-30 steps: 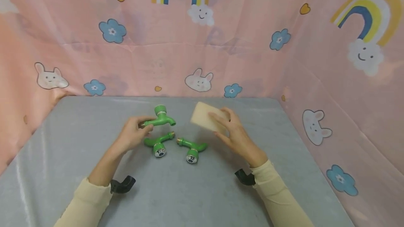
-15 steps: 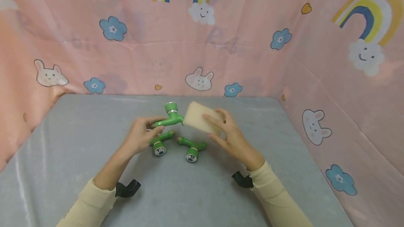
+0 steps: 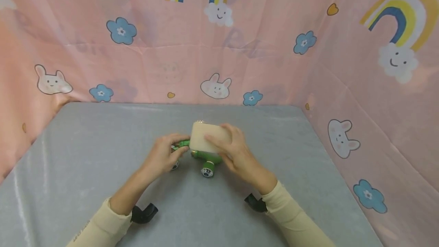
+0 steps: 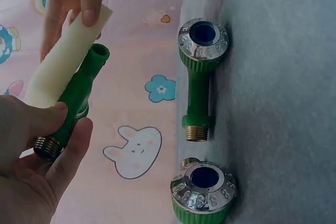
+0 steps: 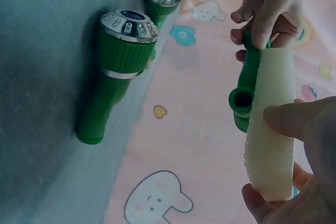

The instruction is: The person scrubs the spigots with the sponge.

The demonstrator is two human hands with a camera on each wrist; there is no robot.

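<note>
My left hand [image 3: 161,156] pinches a green faucet [image 4: 79,90] by its brass-threaded end, between thumb and fingers. A cream sponge [image 3: 205,136] is gripped in my right hand [image 3: 238,154], thumb on one face and fingers on the other. In both wrist views the sponge lies along the side of the held faucet and appears to touch it; from the head it covers most of that faucet. Below the hands, a second green faucet [image 3: 207,167] with a chrome-capped knob lies on the table. A third faucet [image 3: 175,165] is mostly hidden behind my left hand.
A grey cloth-covered table [image 3: 85,144] spreads under both arms. Pink printed curtain [image 3: 267,68] hangs along its back and sides. Black curved mounts [image 3: 144,213] stick out at both wrists, near the cream sleeves.
My left hand has carried its faucet to the right, while the right hand has brought the sponge left and slightly down over it. The gap between them has closed. Faucets on the table stay put.
</note>
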